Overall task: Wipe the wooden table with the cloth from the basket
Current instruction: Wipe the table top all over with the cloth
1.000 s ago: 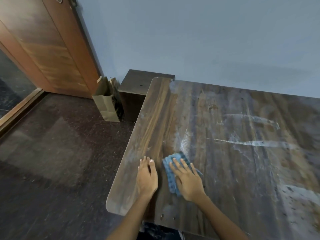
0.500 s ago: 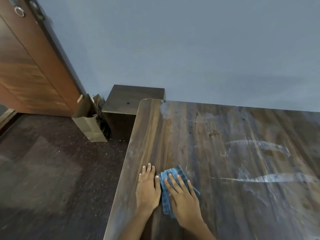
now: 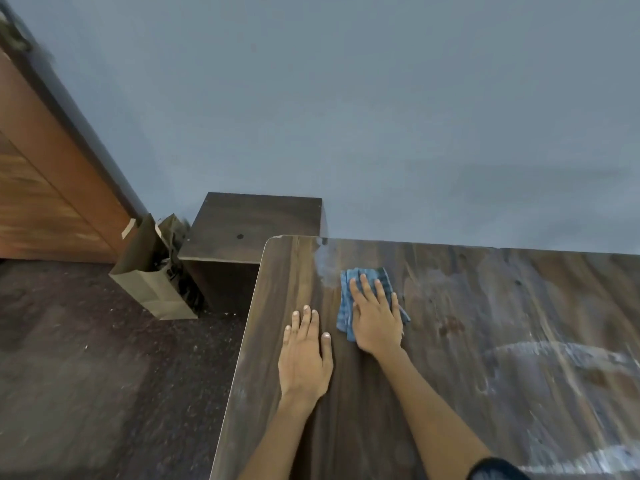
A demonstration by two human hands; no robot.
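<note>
- the step in hand looks like the wiping itself: the blue cloth (image 3: 363, 296) is already out of the basket and lies flat on the wooden table (image 3: 467, 341), near its far left corner.
- the right hand (image 3: 375, 320) lies on top of the cloth with fingers straight and spread, pressing it to the wood rather than gripping it; part of the cloth shows ahead of the fingertips and at both sides of the palm.
- the left hand (image 3: 304, 358) rests palm down on the bare table just beside the cloth, fingers straight and holding nothing; it seems to serve as a brace.
- a pale, hazy patch (image 3: 323, 268) sits on the wood just left of the cloth's far edge, and whitish streaks (image 3: 554, 355) curve across the surface well to the right, so much of the table appears left to do.
- the next move likely calls for steady downward pressure through the flat palm while the cloth slides over the hazy patch, then long passes toward the streaks on the right.
- the cloth is folded and loose under the hand, so it could bunch or slip out if the push is uneven.
- no basket is in view; a brown paper bag (image 3: 152, 278) stands on the floor beside a low dark cabinet (image 3: 252, 226) past the table's corner.
</note>
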